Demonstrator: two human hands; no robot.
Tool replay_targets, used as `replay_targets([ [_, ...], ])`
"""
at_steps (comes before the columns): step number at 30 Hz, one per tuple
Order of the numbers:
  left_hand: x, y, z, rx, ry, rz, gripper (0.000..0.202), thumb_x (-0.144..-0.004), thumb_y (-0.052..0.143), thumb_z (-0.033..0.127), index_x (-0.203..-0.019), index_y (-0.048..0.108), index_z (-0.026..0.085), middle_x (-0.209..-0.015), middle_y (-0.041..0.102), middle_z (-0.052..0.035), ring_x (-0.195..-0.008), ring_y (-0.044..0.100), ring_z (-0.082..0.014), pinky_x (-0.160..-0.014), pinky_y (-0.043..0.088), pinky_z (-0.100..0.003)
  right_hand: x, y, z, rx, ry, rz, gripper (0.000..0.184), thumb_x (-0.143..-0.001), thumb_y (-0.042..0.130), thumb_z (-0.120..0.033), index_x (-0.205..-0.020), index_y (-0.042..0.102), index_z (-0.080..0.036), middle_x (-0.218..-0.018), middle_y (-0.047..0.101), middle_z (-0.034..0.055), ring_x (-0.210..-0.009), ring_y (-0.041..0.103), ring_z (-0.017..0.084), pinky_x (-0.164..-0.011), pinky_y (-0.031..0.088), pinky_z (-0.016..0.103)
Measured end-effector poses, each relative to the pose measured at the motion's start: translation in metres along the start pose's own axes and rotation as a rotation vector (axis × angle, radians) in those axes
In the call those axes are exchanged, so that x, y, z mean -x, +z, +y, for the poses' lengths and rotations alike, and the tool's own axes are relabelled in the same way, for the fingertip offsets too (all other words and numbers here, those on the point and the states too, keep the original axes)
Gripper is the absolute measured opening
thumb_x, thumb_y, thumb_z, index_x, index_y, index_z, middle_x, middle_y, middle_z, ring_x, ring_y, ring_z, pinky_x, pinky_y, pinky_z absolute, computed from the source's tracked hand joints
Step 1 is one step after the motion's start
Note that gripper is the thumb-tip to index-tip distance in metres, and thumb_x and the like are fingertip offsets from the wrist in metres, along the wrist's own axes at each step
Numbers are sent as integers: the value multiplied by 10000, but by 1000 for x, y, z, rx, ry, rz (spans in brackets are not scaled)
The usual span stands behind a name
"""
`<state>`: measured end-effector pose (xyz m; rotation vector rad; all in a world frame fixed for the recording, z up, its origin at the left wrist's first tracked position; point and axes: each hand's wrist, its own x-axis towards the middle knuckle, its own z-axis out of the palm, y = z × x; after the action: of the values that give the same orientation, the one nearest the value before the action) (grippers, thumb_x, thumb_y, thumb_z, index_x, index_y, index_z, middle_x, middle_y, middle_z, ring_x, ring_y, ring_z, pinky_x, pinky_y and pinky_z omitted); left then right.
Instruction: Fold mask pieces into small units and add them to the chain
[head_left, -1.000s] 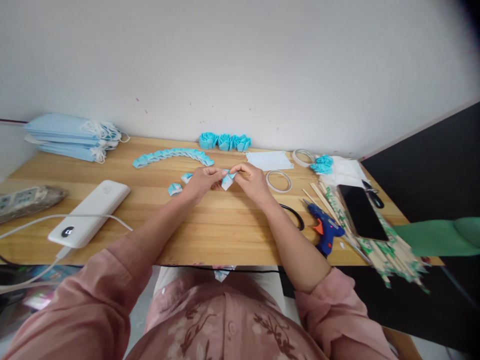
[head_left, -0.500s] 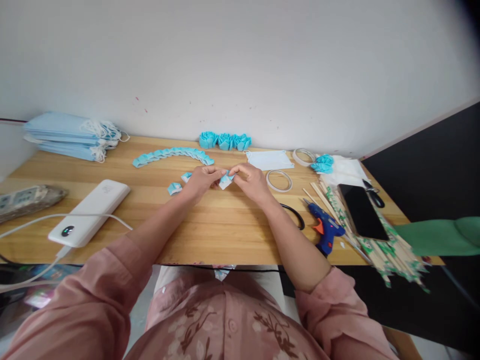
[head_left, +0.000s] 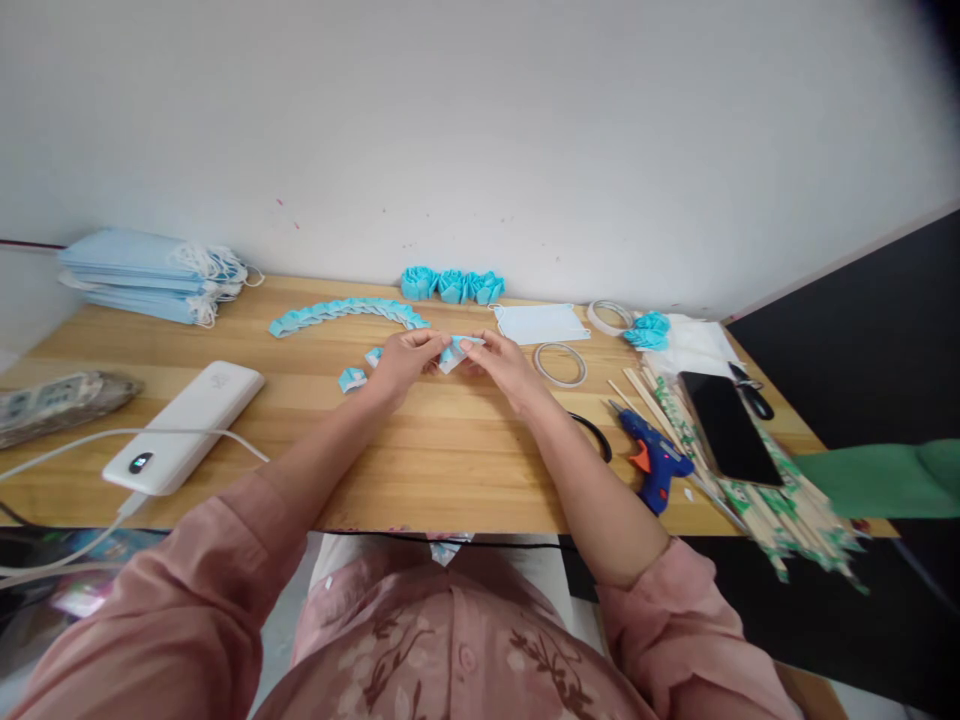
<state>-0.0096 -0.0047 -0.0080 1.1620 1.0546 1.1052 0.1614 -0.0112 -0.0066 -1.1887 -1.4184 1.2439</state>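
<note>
A small folded blue-and-white piece of paper or ribbon [head_left: 453, 355] is pinched between my two hands above the middle of the table. My left hand [head_left: 411, 362] grips its left side, and my right hand [head_left: 504, 362] has thumb and fingers closed on its right side. Two similar folded pieces lie by my left wrist, one of them the nearer blue piece [head_left: 352, 379]. Behind my left hand curves a row of overlapping blue folded pieces [head_left: 349, 310]. Three blue fabric-like roses [head_left: 452, 285] stand against the wall.
A flat face mask [head_left: 544, 323], tape rolls [head_left: 561, 365], a blue glue gun [head_left: 654, 458], wooden sticks [head_left: 787, 520] and a phone [head_left: 729, 427] lie rightward. Leftward are a mask stack [head_left: 150, 275], a white power bank [head_left: 184, 425] with a cable, and a wrapped power strip [head_left: 64, 403].
My right fingers have shifted from a bent pinch to a flatter hold, thumb across the folded piece. The piece looks wider and more opened out. The view has shifted slightly.
</note>
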Motion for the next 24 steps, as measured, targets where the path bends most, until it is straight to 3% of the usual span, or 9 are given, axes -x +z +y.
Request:
replay_targets([
  [7,4,2,0,-45,-12,-73,354,-684,736,494,-742,667,151,-654,636,-1,-576,529,-88,-600,426,-229,-4,-2,3,-14,-65,108,352,-743,663,-541,-674,554,-214,-687,618,-16,-677,586,142,-677,515,288],
  [13,6,6,0,-136,-28,-141,297,-686,741,436,-744,657,156,-634,635,-2,-548,523,-88,-577,418,-231,-4,-9,7,267,-221,157,293,-829,611,-481,-713,591,-213,-631,554,-34,-612,511,123,-600,426,256],
  [16,6,5,0,-121,-33,-133,281,-684,749,420,-718,655,157,-616,627,1,-538,517,-85,-563,409,-227,-2,-9,5,283,-251,180,280,-846,592,-492,-805,623,-216,-704,605,-23,-652,543,131,-627,439,260],
  [20,3,2,1,29,-39,-63,284,-683,759,413,-703,653,151,-638,639,-6,-545,522,-79,-570,413,-227,-1,-9,-1,167,-292,222,329,-877,553,-534,-1040,590,-251,-927,693,16,-881,652,167,-813,501,300],
  [24,1,-1,1,180,-47,-10,274,-658,784,376,-721,644,149,-708,671,-18,-575,550,-81,-584,413,-233,1,-6,-5,172,-315,132,298,-830,630,-489,-1000,567,-252,-1045,685,36,-1016,645,180,-891,500,322],
])
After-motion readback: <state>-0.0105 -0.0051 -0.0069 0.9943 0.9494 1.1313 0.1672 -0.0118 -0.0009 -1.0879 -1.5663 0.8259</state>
